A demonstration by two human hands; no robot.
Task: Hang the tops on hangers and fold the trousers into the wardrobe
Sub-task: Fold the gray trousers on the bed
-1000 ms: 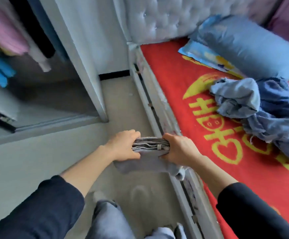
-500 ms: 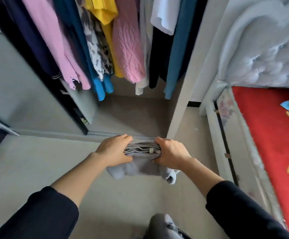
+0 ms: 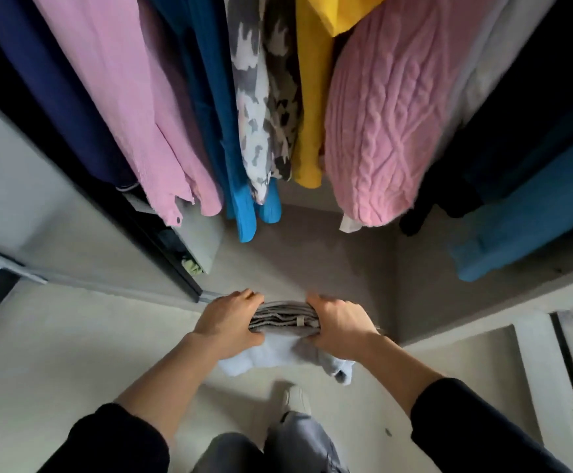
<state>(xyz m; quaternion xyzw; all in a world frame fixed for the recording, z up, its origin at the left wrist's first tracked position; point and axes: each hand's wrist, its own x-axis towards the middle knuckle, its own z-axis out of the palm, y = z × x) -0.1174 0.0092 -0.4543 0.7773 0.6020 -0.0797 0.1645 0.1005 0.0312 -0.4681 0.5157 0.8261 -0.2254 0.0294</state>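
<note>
A folded pair of grey trousers [image 3: 283, 317] is held between both hands in front of the open wardrobe. My left hand [image 3: 228, 322] grips its left end and my right hand [image 3: 338, 324] grips its right end, thumbs underneath. A loose pale part of the cloth hangs below the hands. The bundle is just at the wardrobe's front sill, above the grey wardrobe floor [image 3: 312, 254]. Hung tops fill the rail above: a pink shirt [image 3: 135, 107], a blue top [image 3: 240, 206], a patterned top [image 3: 264, 107], a yellow top [image 3: 312, 107] and a pink cable-knit sweater [image 3: 387, 124].
A dark sliding door frame [image 3: 162, 240] stands at the left of the opening. Dark and teal garments [image 3: 531, 206] hang at the right. The white bed frame [image 3: 544, 380] lies at lower right. My foot [image 3: 297, 401] is on the pale floor below the hands.
I have turned from the bed to the wardrobe and stepped closer. The folded trousers, still held by both hands, have moved forward to the wardrobe opening.
</note>
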